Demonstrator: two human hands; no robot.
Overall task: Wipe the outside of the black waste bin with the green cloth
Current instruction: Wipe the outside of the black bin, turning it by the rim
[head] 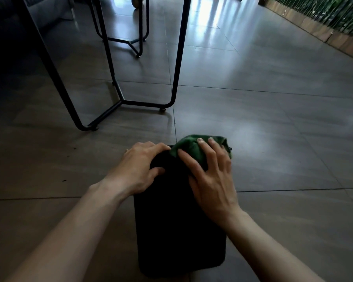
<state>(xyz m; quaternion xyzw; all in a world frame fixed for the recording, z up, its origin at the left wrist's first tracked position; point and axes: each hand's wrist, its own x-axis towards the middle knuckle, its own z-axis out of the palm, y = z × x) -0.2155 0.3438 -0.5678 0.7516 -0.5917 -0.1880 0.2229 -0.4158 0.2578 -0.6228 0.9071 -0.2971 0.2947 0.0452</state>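
Fingers [204, 153] press green cloth [190, 148] onto bin [179, 231] lying lengthwise away.

Green cloth [194, 148] partly covered by right hand [211, 180], black waste bin [179, 231] surface lost in darkness, forearms cut by bottom edge

Bare forearms [73, 226], no sleeves, short fingernails

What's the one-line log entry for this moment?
stage: wiping | left hand: steadying black waste bin | right hand: pressing green cloth on bin's far end | bin: on floor
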